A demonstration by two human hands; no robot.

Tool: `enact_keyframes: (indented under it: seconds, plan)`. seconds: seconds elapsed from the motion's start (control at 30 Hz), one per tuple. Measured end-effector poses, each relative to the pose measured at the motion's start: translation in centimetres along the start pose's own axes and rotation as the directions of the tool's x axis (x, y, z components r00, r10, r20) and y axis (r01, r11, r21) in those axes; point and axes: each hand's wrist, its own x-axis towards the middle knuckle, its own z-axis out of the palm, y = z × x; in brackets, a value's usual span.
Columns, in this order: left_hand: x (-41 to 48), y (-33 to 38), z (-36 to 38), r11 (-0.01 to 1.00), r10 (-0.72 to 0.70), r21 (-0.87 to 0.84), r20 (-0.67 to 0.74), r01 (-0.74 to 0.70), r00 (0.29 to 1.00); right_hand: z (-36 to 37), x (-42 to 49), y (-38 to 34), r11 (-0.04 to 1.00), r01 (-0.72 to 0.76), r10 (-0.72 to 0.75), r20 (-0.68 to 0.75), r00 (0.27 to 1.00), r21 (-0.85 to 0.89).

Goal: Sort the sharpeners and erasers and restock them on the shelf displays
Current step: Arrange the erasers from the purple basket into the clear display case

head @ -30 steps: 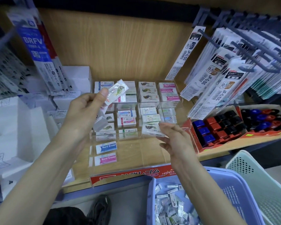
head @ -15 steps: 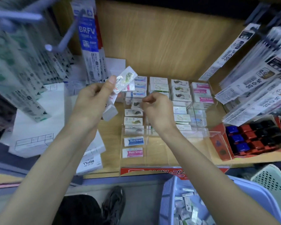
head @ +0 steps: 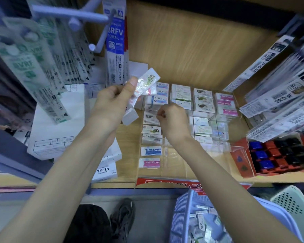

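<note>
Head view: the left grip (head: 111, 109) is closed on a fan of wrapped erasers (head: 146, 81), thumb on top, held above the back left part of the shelf (head: 128, 149). A plain grey block (head: 130, 116) pokes out below its fingers. The right grip (head: 174, 120) curls its fingertips over the left column of the clear display tray (head: 174, 172); whether it pinches an eraser I cannot tell. Sharpeners (head: 279, 155) sit boxed at the shelf's right edge.
</note>
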Motion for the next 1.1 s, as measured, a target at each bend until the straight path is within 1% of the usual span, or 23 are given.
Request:
enact_keyframes:
  seconds: [0.03, 0.07, 0.1, 0.13, 0.17, 0.2, 0.23, 0.27, 0.3, 0.33, 0.37, 0.4, 0.43, 0.5, 0.53, 0.63, 0.7, 0.87, 1.0, 1.1]
  plan:
    - [-0.1, 0.0, 0.0, 1.000, -0.004, 0.007, 0.002, 0.004, 1.000, 0.1, 0.1, -0.1, 0.998, 0.028, -0.027, 0.005, 1.000, -0.063]
    - [-0.1, 0.0, 0.1, 1.000, -0.007, 0.014, 0.005, 0.007, 1.000, 0.2, 0.1, -0.1, 0.995, 0.040, -0.039, 0.015, 0.999, -0.087]
    - [-0.1, 0.0, 0.1, 1.000, -0.009, 0.021, 0.010, 0.009, 1.000, 0.2, 0.1, -0.1, 0.996, 0.040, -0.038, 0.025, 0.999, -0.075]
    - [-0.1, -0.1, 0.2, 1.000, -0.012, 0.026, 0.015, 0.012, 1.000, -0.2, 0.0, -0.1, 1.000, 0.017, -0.016, 0.026, 1.000, -0.016]
    - [-0.2, -0.1, 0.2, 0.999, -0.019, 0.027, 0.021, 0.018, 1.000, -0.8, -0.2, -0.2, 0.995, -0.030, 0.028, 0.017, 0.999, 0.095]
    - [-0.2, 0.0, 0.1, 0.999, -0.029, 0.026, 0.029, 0.028, 0.999, -1.7, -0.6, -0.2, 0.966, -0.082, 0.080, 0.019, 0.997, 0.246]
    - [-0.3, 0.0, 0.1, 0.999, -0.040, 0.030, 0.040, 0.039, 0.998, -2.7, -1.3, -0.2, 0.902, -0.106, 0.108, 0.021, 0.994, 0.419]
    - [-0.4, -0.1, 0.1, 0.998, -0.051, 0.039, 0.054, 0.049, 0.997, -3.8, -2.0, -0.2, 0.817, -0.092, 0.098, 0.019, 0.995, 0.570]
    - [-0.4, -0.2, 0.1, 0.997, -0.060, 0.059, 0.075, 0.056, 0.995, -5.1, -2.7, -0.2, 0.729, -0.057, 0.058, 0.021, 0.998, 0.682]
    - [-0.6, -0.2, 0.2, 0.995, -0.070, 0.081, 0.104, 0.061, 0.992, -6.2, -3.5, -0.4, 0.650, -0.027, -0.004, 0.038, 0.999, 0.760]
    - [-0.7, -0.2, 0.3, 0.993, -0.080, 0.100, 0.140, 0.066, 0.987, -7.2, -4.1, -0.5, 0.600, -0.008, -0.077, 0.067, 0.995, 0.800]
    - [-1.0, -0.1, 0.4, 0.991, -0.087, 0.114, 0.178, 0.068, 0.980, -7.7, -4.5, -0.6, 0.596, 0.011, -0.140, 0.090, 0.986, 0.803]
    - [-1.2, 0.0, 0.5, 0.990, -0.092, 0.125, 0.214, 0.066, 0.973, -8.0, -4.7, -0.5, 0.629, 0.038, -0.181, 0.098, 0.979, 0.777]
    - [-1.5, 0.1, 0.8, 0.986, -0.099, 0.154, 0.272, 0.058, 0.957, -8.0, -4.8, -0.2, 0.693, 0.080, -0.187, 0.071, 0.980, 0.717]
    - [-1.7, 0.2, 0.9, 0.984, -0.102, 0.173, 0.298, 0.052, 0.949, -7.9, -4.9, -0.1, 0.699, 0.083, -0.168, 0.050, 0.984, 0.710]
    - [-2.2, 0.2, 1.4, 0.979, -0.100, 0.201, 0.354, 0.029, 0.930, -7.9, -5.6, 0.5, 0.688, 0.086, -0.109, -0.015, 0.994, 0.721]
    - [-2.4, 0.2, 1.7, 0.980, -0.106, 0.198, 0.374, 0.033, 0.921, -7.9, -6.0, 0.7, 0.671, 0.072, -0.083, -0.022, 0.996, 0.738]
    - [-2.4, 0.1, 2.3, 0.978, -0.180, 0.175, 0.427, 0.115, 0.886, -7.8, -6.5, 1.0, 0.696, 0.059, -0.039, -0.044, 0.998, 0.715]
    - [-2.7, 0.5, 2.7, 0.977, -0.212, 0.094, 0.480, 0.191, 0.851, -8.1, -6.5, 1.1, 0.656, 0.061, -0.035, -0.051, 0.998, 0.753]
    - [-2.7, 0.5, 2.5, 0.978, -0.207, 0.090, 0.451, 0.187, 0.868, -8.1, -6.5, 1.1, 0.627, 0.053, -0.025, -0.048, 0.999, 0.777]
